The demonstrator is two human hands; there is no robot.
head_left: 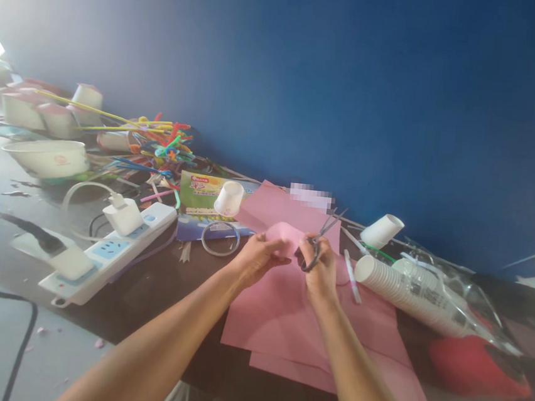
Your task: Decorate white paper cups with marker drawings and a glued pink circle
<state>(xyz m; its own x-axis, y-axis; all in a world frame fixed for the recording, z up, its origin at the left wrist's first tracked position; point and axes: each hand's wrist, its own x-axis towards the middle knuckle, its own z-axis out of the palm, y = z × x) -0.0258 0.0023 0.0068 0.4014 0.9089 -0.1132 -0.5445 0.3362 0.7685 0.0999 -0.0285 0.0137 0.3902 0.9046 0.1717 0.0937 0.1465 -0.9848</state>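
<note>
My left hand (pixel 262 258) pinches a small piece of pink paper (pixel 286 232) between thumb and fingers. Close beside it, my right hand (pixel 320 268) is closed around a pair of scissors (pixel 328 226), whose blades point up and away to the right. The fingertips of my right hand are at the right edge of the pink piece; whether they grip it too I cannot tell. Beneath both hands lie several large pink paper sheets (pixel 265 326), overlapping on the dark table.
A power strip (pixel 118 252) with plugs and cables lies left. Behind are a paper cup (pixel 228 198), a tape roll (pixel 220 239), a colourful packet (pixel 196 203) and pipe cleaners (pixel 171 144). Stacked paper cups (pixel 410 293) and a red object (pixel 476 365) lie right. A blue wall (pixel 353 95) rises behind.
</note>
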